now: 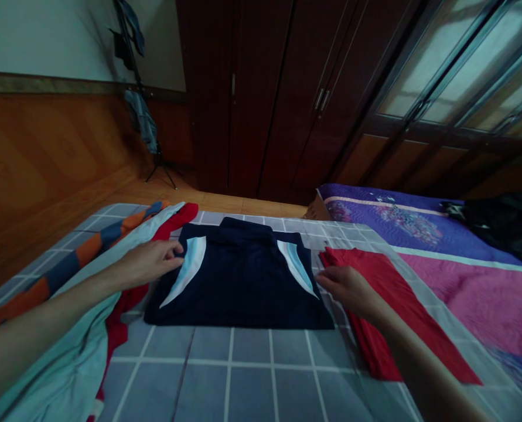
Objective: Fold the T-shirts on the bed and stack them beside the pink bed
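A folded navy shirt (243, 275) lies flat in the middle of the bed, with curved white and light-blue panels at both sides. My left hand (157, 261) is at its left edge, fingers loosely bent and a little apart, with no cloth visibly gripped. On the other side, my right hand (346, 287) is beside the shirt's right edge, its fingers stretched toward the shirt. Under and beyond that hand lies a folded red garment (401, 310). Left of the shirt, beneath my left forearm, is a pale mint garment (74, 351) with red cloth (131, 299) along it.
The bed has a grey checked sheet (252, 375). An orange-and-blue striped cloth (71, 266) lies at the far left. A purple and pink bedspread (445, 264) with dark clothing (502, 225) is at right. Behind stand a dark wardrobe (261, 99) and a coat stand (133, 64).
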A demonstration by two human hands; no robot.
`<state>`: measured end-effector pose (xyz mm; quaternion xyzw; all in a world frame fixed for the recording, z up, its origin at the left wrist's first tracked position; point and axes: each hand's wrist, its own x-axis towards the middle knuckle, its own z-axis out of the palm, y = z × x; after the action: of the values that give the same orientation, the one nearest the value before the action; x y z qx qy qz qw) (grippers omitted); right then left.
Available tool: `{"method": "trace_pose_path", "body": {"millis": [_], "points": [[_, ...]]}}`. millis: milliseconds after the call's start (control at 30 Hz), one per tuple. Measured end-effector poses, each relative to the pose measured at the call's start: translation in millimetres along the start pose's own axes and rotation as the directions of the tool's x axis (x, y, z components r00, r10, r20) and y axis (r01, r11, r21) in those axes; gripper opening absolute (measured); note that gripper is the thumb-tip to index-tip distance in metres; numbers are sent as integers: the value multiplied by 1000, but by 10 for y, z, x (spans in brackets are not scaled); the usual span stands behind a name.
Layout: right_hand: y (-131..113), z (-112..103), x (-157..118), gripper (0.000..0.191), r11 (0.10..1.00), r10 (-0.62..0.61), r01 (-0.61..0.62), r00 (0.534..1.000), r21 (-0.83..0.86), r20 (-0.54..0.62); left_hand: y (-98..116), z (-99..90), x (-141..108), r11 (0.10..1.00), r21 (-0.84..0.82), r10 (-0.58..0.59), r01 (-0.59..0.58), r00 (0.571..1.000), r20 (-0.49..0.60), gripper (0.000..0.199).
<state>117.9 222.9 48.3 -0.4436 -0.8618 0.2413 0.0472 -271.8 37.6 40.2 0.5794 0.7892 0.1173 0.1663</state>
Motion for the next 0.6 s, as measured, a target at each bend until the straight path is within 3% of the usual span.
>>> {"method": "trace_pose_path", "body": {"millis": [100,200,333,433,533,600], "points": [[157,241,-398,30,995,101,-101,995,6,8,-196,248,-451,990,-106,-86,93,994,67,46],[203,429,-556,27,985,172,-171,983,23,-68,-233,471,-698,980,-144,-132,139,990,56,44],[187,499,-565,26,983,181,-178,978,37,-104,-140,591,-749,973,-211,-98,91,995,-21,31],[200,498,-569,31,983,166,-145,964,116,-207,-84,619,-738,925,-359,-151,121,987,-55,28],[219,529,-597,36,969,164,-96,937,226,-309,-45,655,-729,829,-515,-262,219,965,-11,34],[218,567,-615,35,933,187,-81,942,351,-280,-9,665,-719,787,-545,-316,288,948,45,43]]}}
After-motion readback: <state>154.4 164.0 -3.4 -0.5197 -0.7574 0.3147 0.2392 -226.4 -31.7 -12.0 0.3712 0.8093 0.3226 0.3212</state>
